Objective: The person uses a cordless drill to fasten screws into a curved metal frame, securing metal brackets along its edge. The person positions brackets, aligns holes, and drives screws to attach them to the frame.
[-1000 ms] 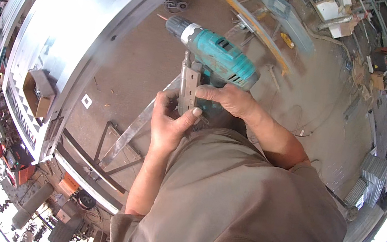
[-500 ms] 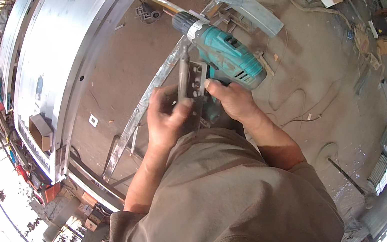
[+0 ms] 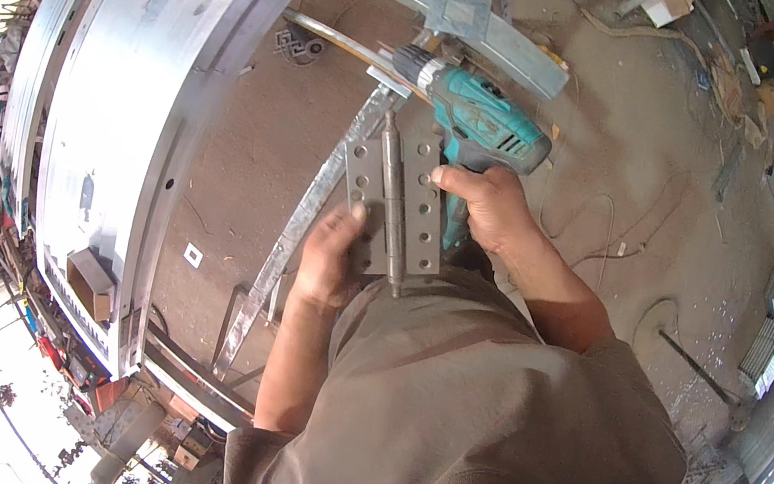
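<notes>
An unfolded metal butt hinge (image 3: pixel 395 205) with rows of screw holes lies in front of my body, its knuckle running lengthwise between two leaves. My left hand (image 3: pixel 330 251) grips the left leaf, thumb on its face and the other fingers hidden beneath. My right hand (image 3: pixel 498 211) is closed around the handle of a teal cordless drill (image 3: pixel 488 116), while its thumb presses on the edge of the right leaf. The drill points away to the left, beyond the hinge; part of its handle is hidden behind the hinge.
A large pale metal door panel (image 3: pixel 131 100) stands along the left, with a small open box (image 3: pixel 90 284) on it. Metal bars (image 3: pixel 306 209) and a square tube with a plate (image 3: pixel 460 13) lie ahead. Cables (image 3: pixel 601 230) trail on the floor at right.
The hinge, folded and seen edge-on before, is now spread with both leaves facing up. My right hand and the drill have shifted slightly right; my left hand is a little lower.
</notes>
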### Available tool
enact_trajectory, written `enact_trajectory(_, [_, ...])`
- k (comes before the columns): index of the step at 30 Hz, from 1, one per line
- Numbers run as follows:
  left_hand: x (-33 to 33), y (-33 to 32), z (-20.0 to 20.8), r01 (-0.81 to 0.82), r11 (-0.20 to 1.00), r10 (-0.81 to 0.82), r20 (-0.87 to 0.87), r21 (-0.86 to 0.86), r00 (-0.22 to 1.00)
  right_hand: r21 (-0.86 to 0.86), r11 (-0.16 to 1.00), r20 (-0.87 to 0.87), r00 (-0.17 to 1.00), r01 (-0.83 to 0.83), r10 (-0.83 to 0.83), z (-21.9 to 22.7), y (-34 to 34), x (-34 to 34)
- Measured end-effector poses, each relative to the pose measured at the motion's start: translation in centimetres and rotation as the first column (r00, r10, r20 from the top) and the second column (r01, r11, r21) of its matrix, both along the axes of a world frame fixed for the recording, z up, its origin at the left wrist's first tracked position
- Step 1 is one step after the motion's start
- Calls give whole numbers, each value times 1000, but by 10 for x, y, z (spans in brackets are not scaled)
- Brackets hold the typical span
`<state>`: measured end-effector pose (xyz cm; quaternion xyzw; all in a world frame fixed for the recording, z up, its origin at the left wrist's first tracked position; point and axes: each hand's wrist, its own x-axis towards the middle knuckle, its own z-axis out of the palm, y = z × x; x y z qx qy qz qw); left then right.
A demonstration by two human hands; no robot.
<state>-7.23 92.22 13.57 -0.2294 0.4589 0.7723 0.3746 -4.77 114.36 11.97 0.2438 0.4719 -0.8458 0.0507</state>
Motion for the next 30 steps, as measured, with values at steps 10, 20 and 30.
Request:
enact_trajectory(10, [-4,-44,-57,-246,890,251,39,384,967,-95,994,-2,999,51,-51,-15,-30,-78])
enact_trajectory(20, [-85,-65,-54,-296,910,293,53,289,955,-54,994,36,995,95,-93,-14,-72,-149])
enact_trajectory(30, [-105,-88,-82,-262,958,268,-36,116,963,457,882,146,988,-114,52,-28,-5,-174])
